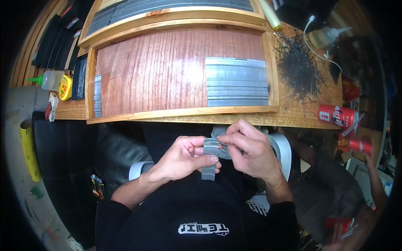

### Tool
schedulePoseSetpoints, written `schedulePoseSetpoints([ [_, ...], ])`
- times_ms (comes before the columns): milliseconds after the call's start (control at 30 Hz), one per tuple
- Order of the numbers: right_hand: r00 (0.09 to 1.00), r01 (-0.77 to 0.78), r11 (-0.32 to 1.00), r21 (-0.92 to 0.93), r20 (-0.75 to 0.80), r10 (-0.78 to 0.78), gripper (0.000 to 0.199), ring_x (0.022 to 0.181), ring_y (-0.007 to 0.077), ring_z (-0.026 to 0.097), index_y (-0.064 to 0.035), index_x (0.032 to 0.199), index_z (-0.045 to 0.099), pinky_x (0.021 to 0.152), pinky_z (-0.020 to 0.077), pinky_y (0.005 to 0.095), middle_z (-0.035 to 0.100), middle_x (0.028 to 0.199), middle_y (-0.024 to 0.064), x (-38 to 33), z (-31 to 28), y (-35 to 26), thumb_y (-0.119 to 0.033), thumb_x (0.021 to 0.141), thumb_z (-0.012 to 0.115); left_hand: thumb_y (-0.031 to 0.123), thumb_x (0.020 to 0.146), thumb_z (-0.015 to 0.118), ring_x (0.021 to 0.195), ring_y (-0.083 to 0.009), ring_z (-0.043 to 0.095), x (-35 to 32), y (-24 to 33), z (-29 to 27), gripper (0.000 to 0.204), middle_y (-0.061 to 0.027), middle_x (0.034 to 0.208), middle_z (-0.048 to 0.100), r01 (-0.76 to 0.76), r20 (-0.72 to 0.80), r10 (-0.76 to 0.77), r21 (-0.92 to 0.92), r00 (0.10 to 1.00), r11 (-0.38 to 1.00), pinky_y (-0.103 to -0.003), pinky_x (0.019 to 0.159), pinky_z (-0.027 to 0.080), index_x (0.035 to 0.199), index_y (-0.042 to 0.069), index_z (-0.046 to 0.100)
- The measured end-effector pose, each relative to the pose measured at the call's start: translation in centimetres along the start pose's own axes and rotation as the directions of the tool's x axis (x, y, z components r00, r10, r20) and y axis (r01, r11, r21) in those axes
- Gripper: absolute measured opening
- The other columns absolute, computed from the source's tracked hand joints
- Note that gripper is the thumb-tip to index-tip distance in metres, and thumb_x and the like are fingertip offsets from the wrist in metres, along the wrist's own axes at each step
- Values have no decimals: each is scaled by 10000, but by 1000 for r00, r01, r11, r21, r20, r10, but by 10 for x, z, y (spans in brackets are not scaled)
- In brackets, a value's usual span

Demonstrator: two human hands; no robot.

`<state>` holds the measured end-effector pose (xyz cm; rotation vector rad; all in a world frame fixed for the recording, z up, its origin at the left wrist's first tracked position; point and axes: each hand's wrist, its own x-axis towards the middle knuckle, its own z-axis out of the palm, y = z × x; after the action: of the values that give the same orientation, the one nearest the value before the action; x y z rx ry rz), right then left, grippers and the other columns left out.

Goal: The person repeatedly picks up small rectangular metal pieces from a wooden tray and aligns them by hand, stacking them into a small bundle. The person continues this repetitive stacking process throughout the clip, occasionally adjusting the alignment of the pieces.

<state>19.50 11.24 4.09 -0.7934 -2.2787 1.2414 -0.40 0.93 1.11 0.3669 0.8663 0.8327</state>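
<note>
My left hand point(184, 157) is closed round a narrow stack of grey strips point(209, 173), held upright in front of my chest with the thumb pressed across it. My right hand point(251, 152) is at the top end of that stack, thumb and forefinger pinched together. Whatever lies between those fingertips is too small to make out. Just beyond my hands, a shallow wooden tray point(184, 116) rests on the table. Inside it, a block of grey strips point(237, 83) lies at the right and a narrow column of grey pieces point(98, 96) stands along the left wall.
Another wooden tray point(176, 17) sits behind. A heap of thin black pieces point(299, 62), a squeeze bottle point(328, 37) and a red can point(337, 116) are at the right. A green-tipped bottle point(51, 79) and yellow container point(65, 87) stand left. Another person's arm point(375, 180) shows far right.
</note>
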Motion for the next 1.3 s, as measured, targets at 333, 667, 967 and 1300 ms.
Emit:
schedulePoseSetpoints([
  [333,996,70,998,-7,-47,-70,279,748,208,654,22,983,761,633,508,303,646,916,115,-3,-2,-1,165,755,688,0,996,674,911,-221,777,1,2,0,312,-138,1007,778,-17,-28,19,43,999,999,-333,790,654,1305,-11,637],
  [667,986,135,980,-149,-75,-148,326,819,260,630,39,992,736,691,520,348,619,897,112,-2,-9,-3,166,695,693,-2,993,676,908,-242,779,-3,6,1,319,-148,993,780,-15,-36,16,19,999,1000,-343,790,655,1310,-13,637],
  [967,968,213,951,-225,-84,-237,348,788,242,609,24,1010,742,679,510,330,647,887,97,-5,-9,1,147,685,722,-1,994,675,901,-246,781,-4,9,6,323,-156,986,778,-16,-14,16,-6,1000,1000,-345,780,661,1314,-17,634],
  [1300,948,299,912,-280,-26,-318,320,777,226,588,22,1039,747,661,501,311,687,930,82,-8,-9,4,71,723,753,33,1002,678,909,-193,771,-4,8,6,335,-114,1020,778,3,53,-1,-41,999,999,-302,768,645,1334,19,629],
])
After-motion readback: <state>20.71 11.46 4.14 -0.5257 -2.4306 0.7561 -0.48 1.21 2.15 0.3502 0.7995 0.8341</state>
